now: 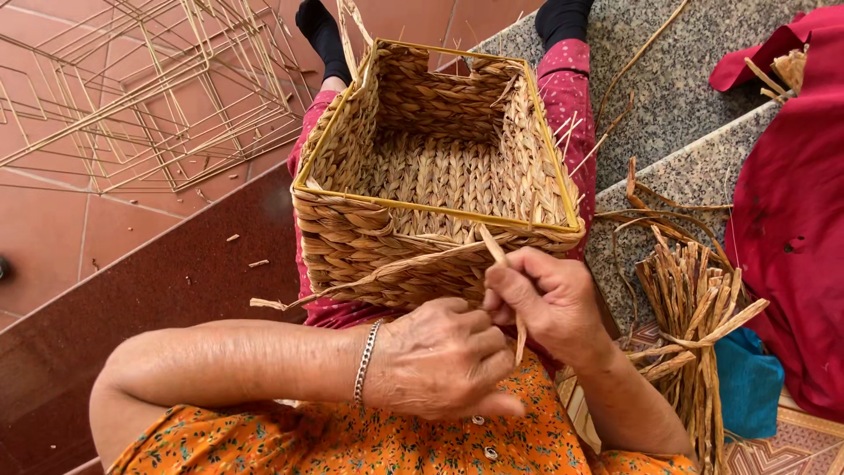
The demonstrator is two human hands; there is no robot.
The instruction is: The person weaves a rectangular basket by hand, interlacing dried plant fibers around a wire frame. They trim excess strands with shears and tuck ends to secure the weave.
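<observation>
A square basket (352, 233) woven from dried straw over a yellow wire frame rests on my lap, its opening facing away from me. My right hand (549, 299) pinches a flat straw strand (494, 244) at the basket's near rim, with the strand running down through the fingers. My left hand (444, 356), with a silver bracelet on the wrist, lies curled just below the basket's near wall, next to the right hand. Its fingers are closed, and I cannot see anything in them. A twisted straw strand (369, 277) trails left from the near wall.
A tied bundle of dried straw (694, 308) lies at my right on a speckled stone step, beside a blue cloth (747, 383) and a red cloth (791, 202). Several bare yellow wire frames (149, 88) are piled on the red tiled floor at the far left.
</observation>
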